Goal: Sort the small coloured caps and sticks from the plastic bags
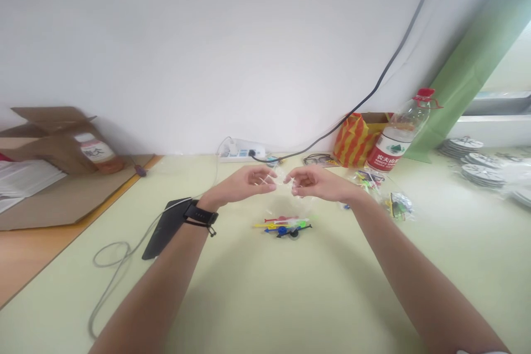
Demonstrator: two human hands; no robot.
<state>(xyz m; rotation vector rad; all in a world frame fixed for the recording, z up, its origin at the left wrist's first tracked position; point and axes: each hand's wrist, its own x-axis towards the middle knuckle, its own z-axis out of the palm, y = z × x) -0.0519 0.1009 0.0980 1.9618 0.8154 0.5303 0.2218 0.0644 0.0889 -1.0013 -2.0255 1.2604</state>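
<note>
A thin clear plastic bag [282, 178] stretches between my two hands above the table, its outline faint. My left hand [244, 183], with a black watch [201, 214] on the wrist, pinches the bag's left side with curled fingers. On the other side, my right hand [321, 183] grips it in the same way. Just below and nearer to me, several coloured plastic spinner arrows [282, 227] lie in a small pile: red, yellow, blue, green and black.
A black phone [166, 229] and a grey cable [114, 265] lie at left. Cardboard [103, 193] carries a drink bottle [99, 154]. Behind stands a power strip [243, 150]. At right are a large water bottle [394, 141], a filled small bag [399, 206] and stacked discs [483, 175].
</note>
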